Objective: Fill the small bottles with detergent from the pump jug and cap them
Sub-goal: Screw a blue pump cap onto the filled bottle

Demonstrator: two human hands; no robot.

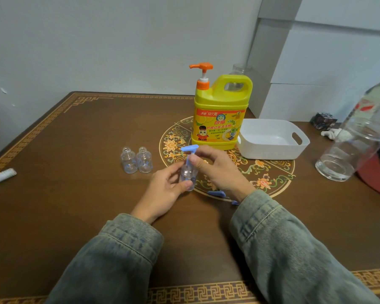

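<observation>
My right fingers (195, 160) pinch the blue cap (189, 148) on a clear bottle (188, 174) that my left hand (167, 187) grips at mid-table. The yellow jug (219, 119) behind reads "127克" and "白猫". Two uncapped bottles (136, 160) stand left, bare table (75, 139) around them; a white bin (272, 139) sits right.

1. Soft, even, moderately bright light; the wall (97, 40) looks pale and flat.
2. Faint shadows lie under the sleeves on the near table (53, 150).
3. Wide-angle bending shows at the edges; the clear bottle (349, 139) at right leans and blurs.
</observation>
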